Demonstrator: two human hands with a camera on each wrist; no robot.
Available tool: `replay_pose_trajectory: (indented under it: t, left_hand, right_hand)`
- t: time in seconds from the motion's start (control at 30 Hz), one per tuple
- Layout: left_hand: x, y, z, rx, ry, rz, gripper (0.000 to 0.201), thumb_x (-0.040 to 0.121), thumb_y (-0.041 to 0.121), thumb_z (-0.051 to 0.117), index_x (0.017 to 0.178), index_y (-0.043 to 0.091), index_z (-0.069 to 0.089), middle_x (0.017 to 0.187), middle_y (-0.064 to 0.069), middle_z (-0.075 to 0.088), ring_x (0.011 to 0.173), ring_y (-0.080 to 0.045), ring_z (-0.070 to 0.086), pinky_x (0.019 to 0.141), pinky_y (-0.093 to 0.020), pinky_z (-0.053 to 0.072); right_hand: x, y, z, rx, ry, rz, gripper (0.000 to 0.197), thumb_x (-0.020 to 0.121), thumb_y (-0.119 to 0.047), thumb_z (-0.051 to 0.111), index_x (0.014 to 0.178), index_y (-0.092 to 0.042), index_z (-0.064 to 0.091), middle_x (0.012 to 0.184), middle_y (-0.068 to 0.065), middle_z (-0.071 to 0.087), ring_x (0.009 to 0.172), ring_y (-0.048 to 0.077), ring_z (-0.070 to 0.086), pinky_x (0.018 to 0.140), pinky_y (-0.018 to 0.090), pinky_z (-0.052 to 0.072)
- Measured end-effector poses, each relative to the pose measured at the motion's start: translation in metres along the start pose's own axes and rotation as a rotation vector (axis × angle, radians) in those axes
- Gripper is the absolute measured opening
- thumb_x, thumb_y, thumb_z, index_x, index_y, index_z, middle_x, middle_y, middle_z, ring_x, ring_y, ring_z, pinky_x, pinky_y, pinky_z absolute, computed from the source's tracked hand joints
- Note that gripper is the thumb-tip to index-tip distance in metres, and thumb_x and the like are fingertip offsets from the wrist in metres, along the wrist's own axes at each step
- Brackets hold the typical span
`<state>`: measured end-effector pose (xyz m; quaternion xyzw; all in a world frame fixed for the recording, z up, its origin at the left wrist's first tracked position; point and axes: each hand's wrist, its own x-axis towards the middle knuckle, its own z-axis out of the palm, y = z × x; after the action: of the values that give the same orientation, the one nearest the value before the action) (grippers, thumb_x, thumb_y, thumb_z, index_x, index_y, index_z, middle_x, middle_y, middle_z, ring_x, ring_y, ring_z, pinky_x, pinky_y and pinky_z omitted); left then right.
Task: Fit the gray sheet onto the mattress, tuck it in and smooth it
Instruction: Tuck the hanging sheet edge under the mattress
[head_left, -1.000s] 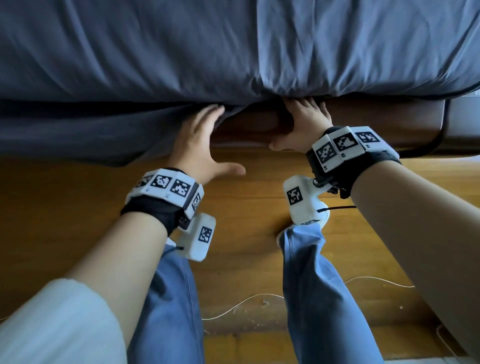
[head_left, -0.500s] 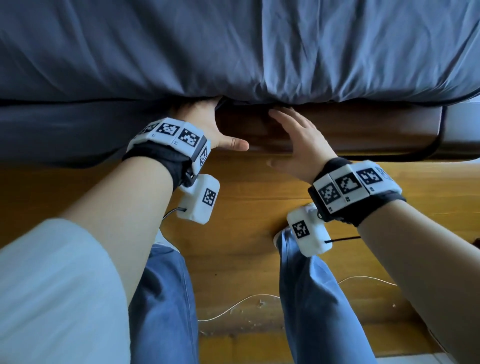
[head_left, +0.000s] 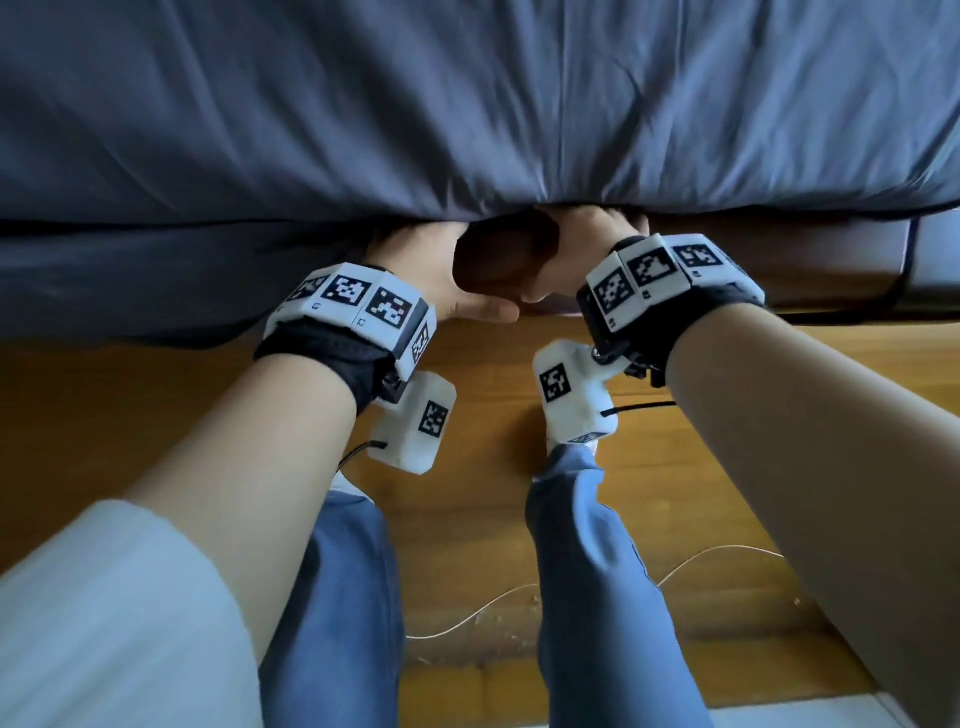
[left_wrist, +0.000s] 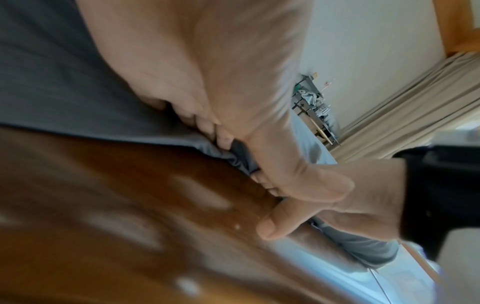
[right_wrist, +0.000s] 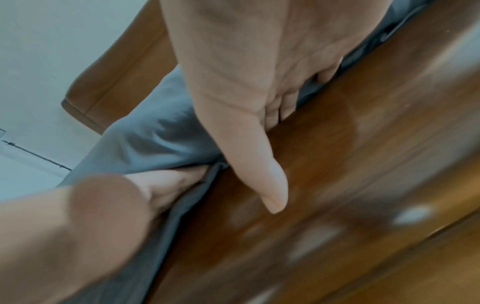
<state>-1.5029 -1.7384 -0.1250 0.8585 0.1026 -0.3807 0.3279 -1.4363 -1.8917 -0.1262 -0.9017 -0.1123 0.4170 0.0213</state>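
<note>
Gray sheet (head_left: 467, 104) covers the top of the mattress across the far part of the head view, creased toward a point at its near edge where both hands meet it. To the left its loose edge hangs down over the side (head_left: 156, 280); to the right the dark wooden bed frame (head_left: 779, 260) shows bare under the mattress.

The left hand (head_left: 436, 270) has its fingers pushed in under the mattress edge, out of sight from above, with only the thumb lying outside along the frame. In the left wrist view the fingertips (left_wrist: 223, 137) curl onto a bunched fold of the sheet against the wood, so this hand grips the cloth.

The right hand (head_left: 582, 244), just beside the left, also has its fingers buried between mattress and frame. From its wrist camera the thumb (right_wrist: 259, 164) lies straight along the wood, and the fingers fold in against the sheet; whether they pinch cloth or only press it I cannot tell, since the picture is blurred.

Below lie the wooden floor (head_left: 156, 441), blue trouser legs (head_left: 597, 597) and a thin white cable (head_left: 701, 561).
</note>
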Motion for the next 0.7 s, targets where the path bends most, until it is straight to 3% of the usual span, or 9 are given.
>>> replay_pose_trajectory:
  t: [0.07,0.13,0.2,0.3,0.4,0.5,0.6,0.7]
  left_hand:
    - [-0.012,-0.004,0.000,-0.001,0.051,0.052,0.115,0.040,0.075,0.067,0.139,0.024,0.037,0.143,-0.002,0.045,0.131,-0.024,0.043,0.106,-0.035,0.036]
    - [-0.030,-0.012,0.005,-0.017,0.122,0.085,0.115,0.048,0.065,0.076,0.145,0.022,0.030,0.151,0.000,0.034,0.139,-0.019,0.031,0.113,-0.031,0.024]
    - [-0.047,-0.023,0.013,-0.019,0.155,0.050,0.127,0.040,0.077,0.069,0.146,0.021,0.027,0.155,0.003,0.024,0.143,-0.017,0.021,0.116,-0.031,0.014]
    - [-0.053,-0.035,0.023,0.018,0.102,0.024,0.142,0.029,0.097,0.039,0.148,0.022,0.021,0.158,0.005,0.013,0.146,-0.018,0.009,0.120,-0.045,0.009]
    - [-0.044,-0.038,0.029,0.113,0.100,-0.004,0.125,0.050,0.077,0.059,0.150,0.022,0.009,0.159,0.006,0.003,0.147,-0.017,0.000,0.119,-0.052,0.002]
    - [-0.035,-0.038,0.025,0.199,0.168,-0.030,0.120,0.059,0.068,0.067,0.150,0.024,0.003,0.159,0.002,0.004,0.147,-0.020,0.005,0.117,-0.049,0.000]
    - [-0.025,-0.039,0.008,0.280,0.218,-0.032,0.116,0.059,0.069,0.066,0.150,0.023,0.011,0.158,-0.003,0.014,0.145,-0.026,0.012,0.118,-0.045,0.001]
    - [-0.011,-0.041,-0.005,0.345,0.177,-0.008,0.114,0.057,0.071,0.068,0.147,0.020,0.020,0.153,-0.008,0.026,0.141,-0.031,0.025,0.116,-0.042,0.017]
  right_hand:
    - [-0.003,0.000,0.006,-0.038,-0.001,-0.017,0.097,0.059,-0.042,0.080,0.141,-0.032,0.030,0.144,0.003,0.040,0.138,0.027,0.028,0.116,0.049,0.015]
    - [-0.007,-0.001,0.016,-0.078,0.018,-0.032,0.109,0.061,-0.043,0.079,0.148,-0.027,0.015,0.152,0.003,0.025,0.144,0.023,0.015,0.118,0.049,0.005]
    - [-0.010,-0.003,0.023,-0.067,0.050,-0.033,0.111,0.065,-0.042,0.077,0.150,-0.022,0.008,0.156,0.003,0.016,0.146,0.021,0.007,0.119,0.049,-0.001]
    - [-0.010,-0.004,0.028,0.005,0.077,-0.025,0.105,0.069,-0.043,0.074,0.150,-0.021,0.010,0.156,0.003,0.015,0.146,0.020,0.005,0.118,0.048,-0.004]
    - [-0.009,-0.002,0.029,0.067,0.103,-0.035,0.100,0.072,-0.040,0.072,0.150,-0.020,0.012,0.156,0.004,0.016,0.146,0.020,0.006,0.119,0.047,-0.003]
    - [-0.017,0.000,0.032,0.145,0.156,-0.082,0.095,0.075,-0.034,0.071,0.150,-0.018,0.013,0.156,0.006,0.017,0.146,0.023,0.008,0.120,0.041,0.002]
    - [-0.032,-0.002,0.040,0.306,0.184,-0.141,0.091,0.077,-0.023,0.071,0.149,-0.015,0.017,0.157,0.007,0.014,0.146,0.023,0.011,0.118,0.033,0.016]
    - [-0.052,-0.004,0.049,0.360,0.154,-0.190,0.087,0.077,-0.017,0.071,0.148,-0.016,0.021,0.156,0.003,0.017,0.143,0.019,0.023,0.113,0.033,0.029]
